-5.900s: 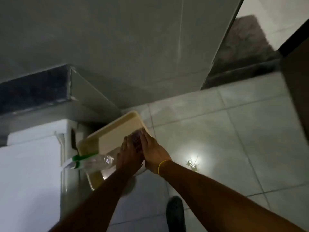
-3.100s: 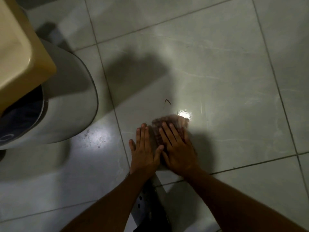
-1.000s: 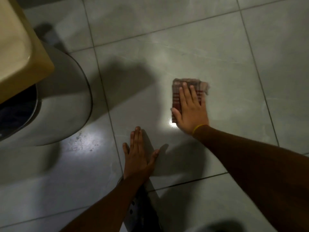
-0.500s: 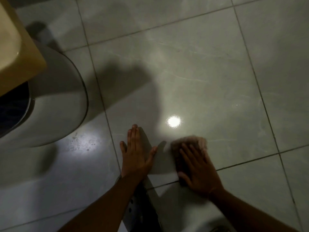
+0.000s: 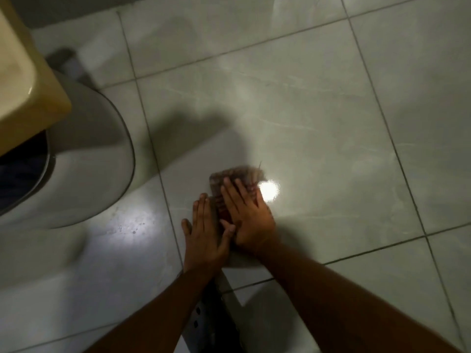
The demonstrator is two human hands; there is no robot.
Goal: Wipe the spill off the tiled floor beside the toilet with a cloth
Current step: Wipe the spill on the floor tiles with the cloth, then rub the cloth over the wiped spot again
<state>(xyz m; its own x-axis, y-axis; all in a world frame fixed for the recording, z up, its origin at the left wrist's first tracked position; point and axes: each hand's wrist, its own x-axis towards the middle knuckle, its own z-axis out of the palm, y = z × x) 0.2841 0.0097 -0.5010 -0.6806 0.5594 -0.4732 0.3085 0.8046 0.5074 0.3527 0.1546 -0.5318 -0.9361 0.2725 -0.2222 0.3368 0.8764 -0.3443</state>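
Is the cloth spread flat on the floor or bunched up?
Flat. The cloth lies pressed against the tiled floor under the right hand; it is blurred, so folds cannot be told.

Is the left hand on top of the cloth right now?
No, the left hand lies flat on the floor tile beside the cloth, which the right hand presses.

Reddish, blurred cloth [image 5: 234, 183] flat on pale glossy tiled floor [image 5: 318, 118], right of toilet [image 5: 84, 174].
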